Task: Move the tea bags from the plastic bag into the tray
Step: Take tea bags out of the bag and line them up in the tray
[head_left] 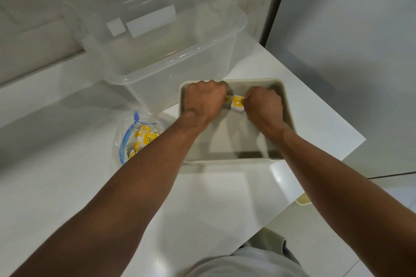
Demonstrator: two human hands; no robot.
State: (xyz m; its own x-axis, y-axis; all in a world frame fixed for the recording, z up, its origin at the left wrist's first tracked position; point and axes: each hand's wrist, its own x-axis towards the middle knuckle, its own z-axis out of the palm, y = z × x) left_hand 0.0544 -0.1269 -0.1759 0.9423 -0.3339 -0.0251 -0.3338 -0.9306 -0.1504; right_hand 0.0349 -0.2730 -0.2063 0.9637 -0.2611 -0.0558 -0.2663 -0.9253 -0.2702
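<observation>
Fingers (252, 95) pinching yellow-tagged tea bags (237, 105), over tray (288, 105)

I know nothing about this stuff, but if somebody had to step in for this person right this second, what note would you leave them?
Left hand: grips one end of a bundle of tea bags, held over the tray.
Right hand: pinches the bundle's other end.
Plastic bag: lies on the white table left of the tray, with more yellow-tagged tea bags inside.
Done: one bundle is at the tray; none seen lying on its floor yet.
Left: set this bundle down, then move the rest over from the bag.
</observation>
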